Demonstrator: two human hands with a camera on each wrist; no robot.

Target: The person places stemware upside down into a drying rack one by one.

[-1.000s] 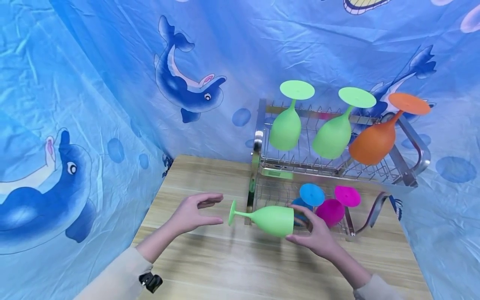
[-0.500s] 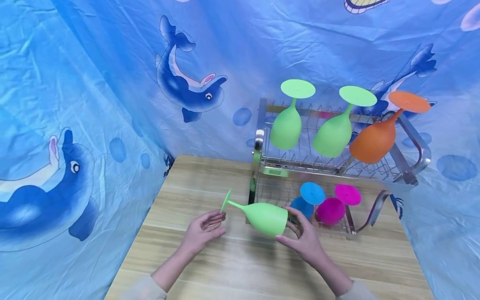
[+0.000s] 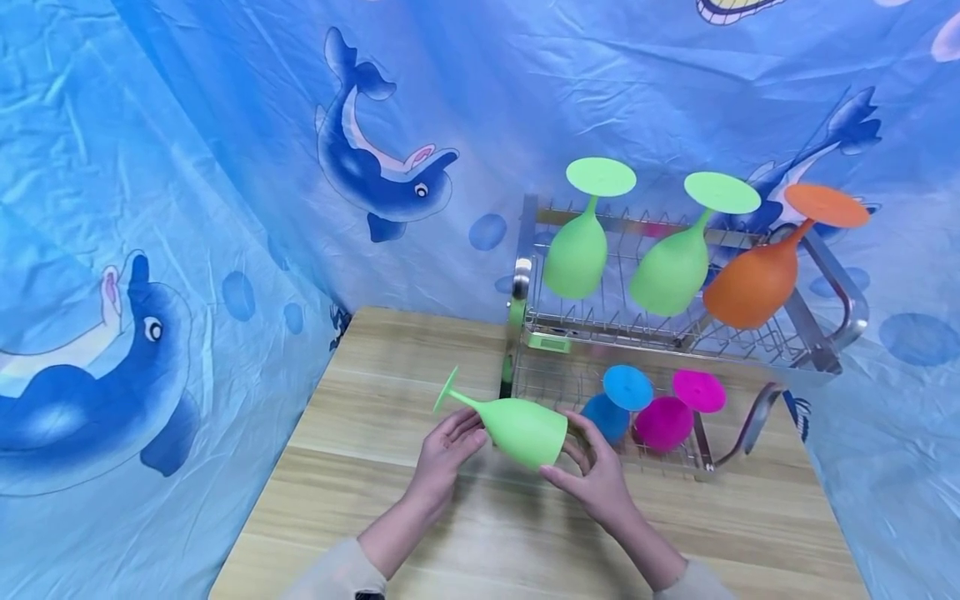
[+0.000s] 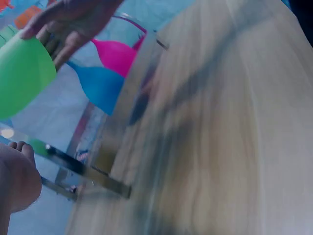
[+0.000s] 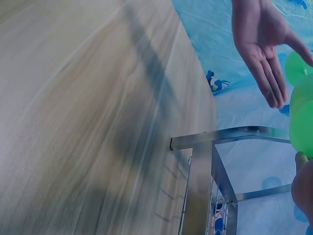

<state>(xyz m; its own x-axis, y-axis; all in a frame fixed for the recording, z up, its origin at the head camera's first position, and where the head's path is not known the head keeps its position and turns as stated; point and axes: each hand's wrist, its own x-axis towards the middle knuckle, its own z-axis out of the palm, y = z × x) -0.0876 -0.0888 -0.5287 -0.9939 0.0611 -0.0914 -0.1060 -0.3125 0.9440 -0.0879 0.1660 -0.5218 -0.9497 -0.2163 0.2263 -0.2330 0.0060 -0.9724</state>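
A light green plastic goblet (image 3: 521,431) lies tilted in the air above the table, its foot up to the left and its mouth to the right. My right hand (image 3: 600,487) grips it by the rim, thumb at the front edge and fingers behind. At the stem end, my left hand (image 3: 441,462) is close under the bowl with its thumb near it. The right wrist view has the left hand (image 5: 261,51) with straight fingers and the thumb spread toward the green goblet (image 5: 302,117). Part of its contact is hidden.
A two-tier metal dish rack (image 3: 682,354) stands behind the hands. Two green goblets (image 3: 576,254) and an orange goblet (image 3: 752,287) hang upside down on top. A blue goblet (image 3: 606,417) and a magenta goblet (image 3: 665,423) sit below. Blue dolphin-print sheeting (image 3: 480,108) surrounds the wooden table (image 3: 360,400).
The green goblet has shifted left and tilted foot-up in my right hand. My left hand has dropped from beside the foot, then moved right to under the stem and bowl.
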